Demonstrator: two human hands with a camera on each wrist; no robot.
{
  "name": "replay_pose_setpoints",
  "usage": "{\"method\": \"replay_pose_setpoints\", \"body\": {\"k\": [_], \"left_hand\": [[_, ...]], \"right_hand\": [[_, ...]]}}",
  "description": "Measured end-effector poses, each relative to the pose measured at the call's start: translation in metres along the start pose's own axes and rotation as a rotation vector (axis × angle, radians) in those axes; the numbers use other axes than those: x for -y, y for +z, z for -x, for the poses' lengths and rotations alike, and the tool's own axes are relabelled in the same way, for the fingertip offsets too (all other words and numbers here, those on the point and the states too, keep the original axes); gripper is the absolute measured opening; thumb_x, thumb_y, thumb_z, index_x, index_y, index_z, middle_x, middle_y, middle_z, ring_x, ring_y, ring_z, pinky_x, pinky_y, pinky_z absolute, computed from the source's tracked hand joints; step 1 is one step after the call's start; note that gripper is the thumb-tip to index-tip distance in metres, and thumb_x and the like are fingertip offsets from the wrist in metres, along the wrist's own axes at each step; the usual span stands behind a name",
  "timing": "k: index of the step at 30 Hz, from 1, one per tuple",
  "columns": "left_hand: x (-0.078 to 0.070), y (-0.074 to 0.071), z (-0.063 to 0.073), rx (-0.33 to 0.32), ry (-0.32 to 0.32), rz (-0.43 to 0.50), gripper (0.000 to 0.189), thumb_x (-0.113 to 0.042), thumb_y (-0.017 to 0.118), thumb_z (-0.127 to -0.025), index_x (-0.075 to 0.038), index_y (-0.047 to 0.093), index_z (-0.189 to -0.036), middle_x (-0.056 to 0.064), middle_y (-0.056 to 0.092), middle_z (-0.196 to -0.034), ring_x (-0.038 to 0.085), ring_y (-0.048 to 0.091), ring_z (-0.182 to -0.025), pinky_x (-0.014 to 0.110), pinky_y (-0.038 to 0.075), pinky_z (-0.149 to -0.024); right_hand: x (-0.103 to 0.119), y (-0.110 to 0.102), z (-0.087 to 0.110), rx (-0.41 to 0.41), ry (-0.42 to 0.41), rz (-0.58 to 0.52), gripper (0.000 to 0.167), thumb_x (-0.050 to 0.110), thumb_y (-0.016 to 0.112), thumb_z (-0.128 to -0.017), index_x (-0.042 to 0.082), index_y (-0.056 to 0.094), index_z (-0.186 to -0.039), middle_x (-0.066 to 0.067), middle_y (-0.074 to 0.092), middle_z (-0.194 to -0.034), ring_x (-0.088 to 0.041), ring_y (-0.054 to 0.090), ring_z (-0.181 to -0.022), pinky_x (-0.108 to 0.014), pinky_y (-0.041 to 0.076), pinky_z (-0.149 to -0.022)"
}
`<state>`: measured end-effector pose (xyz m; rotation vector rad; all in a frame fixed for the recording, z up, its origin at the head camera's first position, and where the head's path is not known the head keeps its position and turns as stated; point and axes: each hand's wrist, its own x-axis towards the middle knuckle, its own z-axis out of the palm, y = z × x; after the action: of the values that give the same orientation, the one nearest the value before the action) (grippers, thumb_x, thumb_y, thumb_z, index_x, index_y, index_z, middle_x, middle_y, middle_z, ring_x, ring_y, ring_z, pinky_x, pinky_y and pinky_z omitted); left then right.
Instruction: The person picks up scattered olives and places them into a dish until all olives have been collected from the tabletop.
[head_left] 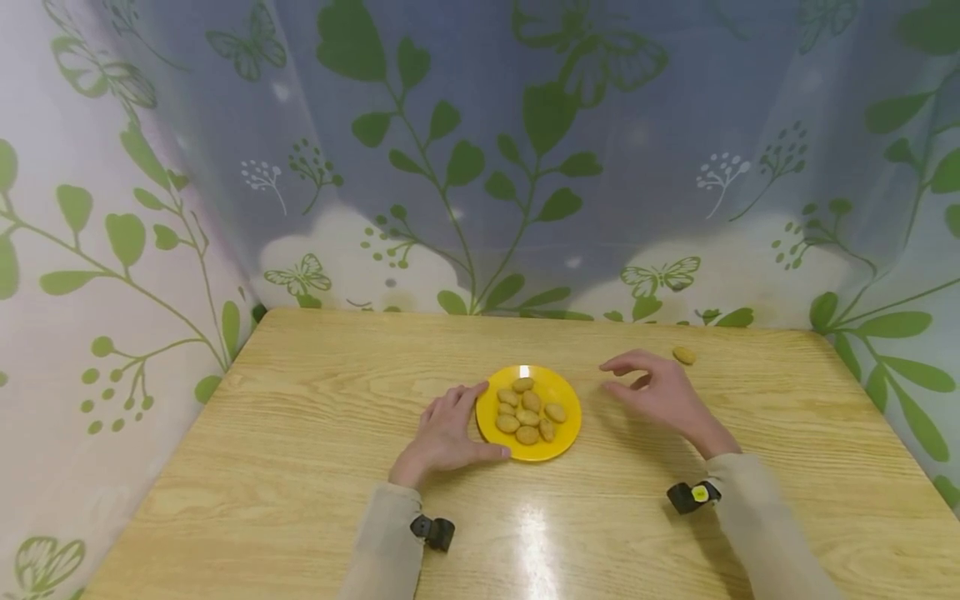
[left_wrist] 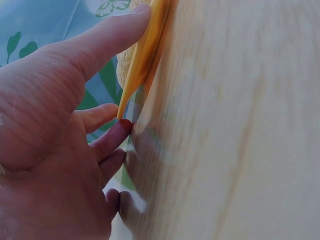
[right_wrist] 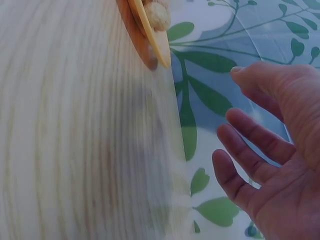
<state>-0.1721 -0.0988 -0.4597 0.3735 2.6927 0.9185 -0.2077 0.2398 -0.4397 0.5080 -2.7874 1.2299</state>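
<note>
On the table sits a yellow plate (head_left: 567,435) holding several tan oval nuts (head_left: 528,417) with wrinkled shells, which look like walnuts. My left hand (head_left: 448,433) is spread along the plate's left side. Its thumb rests on the rim, and its forefinger touches the edge farther back; the other fingertips reach the tabletop in the left wrist view. To the right of the plate, my right hand (head_left: 660,396) hovers with thumb and forefinger apart and nothing between them. One more nut (head_left: 684,355) lies alone on the table beyond the right hand.
The light wooden table (head_left: 300,375) ends at a curtain (head_left: 480,208) printed with leaves and butterflies, which hangs behind and on both sides. A small black camera (head_left: 435,532) is strapped to the left wrist, another black camera (head_left: 688,497) to the right.
</note>
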Motion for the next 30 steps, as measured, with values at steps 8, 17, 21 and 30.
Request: {"method": "replay_pose_setpoints", "body": {"k": [8,17,21,30], "left_hand": [[0.000,0.001,0.000,-0.002,-0.004,-0.008,0.104,-0.054,0.082,-0.080,-0.021,0.028,-0.163,0.016,0.030,-0.164,0.043,0.029,-0.150,0.063,0.016,-0.126],[0.002,0.002,-0.002,-0.004,0.002,-0.005,0.104,-0.053,0.082,-0.080,-0.020,0.029,-0.162,0.018,0.032,-0.163,0.043,0.030,-0.149,0.064,0.017,-0.125],[0.001,0.002,-0.003,0.001,-0.004,-0.005,0.104,-0.054,0.082,-0.080,-0.021,0.028,-0.163,0.018,0.030,-0.165,0.044,0.027,-0.151,0.063,0.016,-0.126],[0.002,0.003,-0.003,-0.003,-0.001,-0.010,0.104,-0.054,0.082,-0.080,-0.022,0.028,-0.162,0.017,0.030,-0.165,0.044,0.027,-0.151,0.064,0.016,-0.126]], "right_hand": [[-0.011,-0.013,0.003,-0.067,0.010,0.031,0.029,0.023,0.075,-0.095,0.008,0.074,-0.120,-0.010,0.070,-0.122,-0.030,0.064,-0.111,-0.019,0.057,-0.079],[-0.022,-0.031,0.009,-0.139,0.027,0.054,0.030,0.028,0.073,-0.096,0.013,0.073,-0.122,-0.009,0.069,-0.125,0.012,0.052,-0.099,-0.013,0.053,-0.077],[-0.030,-0.038,0.010,-0.180,0.018,0.086,0.029,0.026,0.073,-0.096,0.012,0.073,-0.121,-0.011,0.068,-0.126,0.014,0.051,-0.097,-0.010,0.051,-0.075],[-0.053,-0.047,0.009,-0.205,0.029,0.114,0.032,0.027,0.073,-0.096,0.009,0.072,-0.123,-0.012,0.066,-0.126,-0.011,0.058,-0.104,-0.006,0.048,-0.074]]}}
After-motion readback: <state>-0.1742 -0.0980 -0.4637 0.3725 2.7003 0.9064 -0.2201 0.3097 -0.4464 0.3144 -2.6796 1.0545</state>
